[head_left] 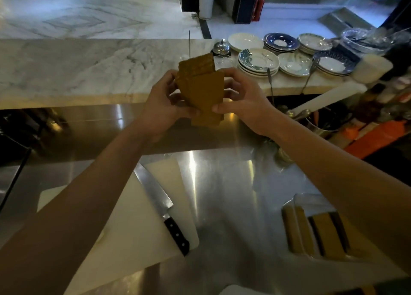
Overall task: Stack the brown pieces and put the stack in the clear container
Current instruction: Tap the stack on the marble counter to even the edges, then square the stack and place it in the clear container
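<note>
Head view, hands: left hand (163, 98) and right hand (241, 94) raised together above the steel desk (222, 183), both arms stretched forward.
Head view, task's thing: brown pieces (201, 87), thin flat slabs, held upright between the two hands, well above the desk; edges uneven, the back ones stand higher than the front one.
Left grip: fingers curled round the left edge of the bundle, pinching it.
Right grip: thumb on the front face low down, fingers behind the right edge, pinching the same bundle.
Head view, container: clear container (320, 225) low right on the desk, partly under the right forearm, with brown slabs standing inside in rows.
Head view, other things: white cutting board (124, 225) below left, knife (160, 205) lying across it; saucers (258, 61) piled on the marble ledge (89, 67) beyond.
Step in hand (judged): squaring up the stack, not yet carried over.
Next move calls for: tapping the edges flush, keeping a firm two-sided hold so no slab slips, then bringing the stack down and right to the container and seating it in a free slot beside the rows there.
</note>
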